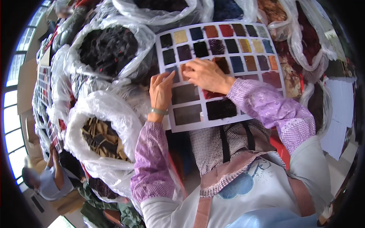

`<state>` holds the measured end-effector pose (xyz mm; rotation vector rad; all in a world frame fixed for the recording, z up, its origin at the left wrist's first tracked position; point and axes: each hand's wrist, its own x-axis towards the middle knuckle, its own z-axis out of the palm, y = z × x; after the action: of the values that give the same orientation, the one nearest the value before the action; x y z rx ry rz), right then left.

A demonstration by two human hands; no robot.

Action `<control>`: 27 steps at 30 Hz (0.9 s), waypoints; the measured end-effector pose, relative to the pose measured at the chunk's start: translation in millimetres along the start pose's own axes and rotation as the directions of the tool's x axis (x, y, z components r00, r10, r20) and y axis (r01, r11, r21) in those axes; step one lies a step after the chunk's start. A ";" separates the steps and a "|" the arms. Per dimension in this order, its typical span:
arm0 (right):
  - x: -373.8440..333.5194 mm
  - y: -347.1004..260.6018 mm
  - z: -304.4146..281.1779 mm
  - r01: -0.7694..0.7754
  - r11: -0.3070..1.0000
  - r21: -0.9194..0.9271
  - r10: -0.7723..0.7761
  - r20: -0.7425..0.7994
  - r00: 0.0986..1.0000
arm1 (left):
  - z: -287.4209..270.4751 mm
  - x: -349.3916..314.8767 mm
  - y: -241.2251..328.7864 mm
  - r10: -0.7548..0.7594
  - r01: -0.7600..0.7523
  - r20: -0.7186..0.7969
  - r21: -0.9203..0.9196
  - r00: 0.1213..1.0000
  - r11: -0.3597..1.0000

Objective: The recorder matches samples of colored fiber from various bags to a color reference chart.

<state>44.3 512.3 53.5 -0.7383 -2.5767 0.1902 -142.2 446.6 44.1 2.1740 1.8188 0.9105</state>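
A white sample card [224,122] lies tilted over my lap, with rows of coloured plush fabric swatches on it. My right hand [207,74] is over its left half, fingers bent and pinched at a small orange-brown swatch [184,71], which they partly cover. My left hand [160,93] is at the card's left edge, fingers bent but apart, the tips near a blue swatch [172,73]. Below my hands are larger grey swatches [186,94] and a black swatch [221,109]. My right forearm covers part of the right-hand rows.
Clear plastic bags surround me: one with dark fluffy scraps [108,49], one with tan and black pieces [100,138], others with brown and maroon fabric. Another sample card [44,85] stands at far left. A co-worker [53,182] sits at lower left. White sheets [336,114] are at right.
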 end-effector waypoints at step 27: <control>-481.8 261.6 -177.6 -0.980 -0.194 -0.052 0.857 -0.495 -0.144 | 211.0 321.4 304.5 0.741 -0.648 0.210 -0.373 0.638 0.664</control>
<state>612.1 479.4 -38.9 -2.6145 -1.0301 -0.0803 250.5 726.0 135.0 2.6602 0.5952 0.7379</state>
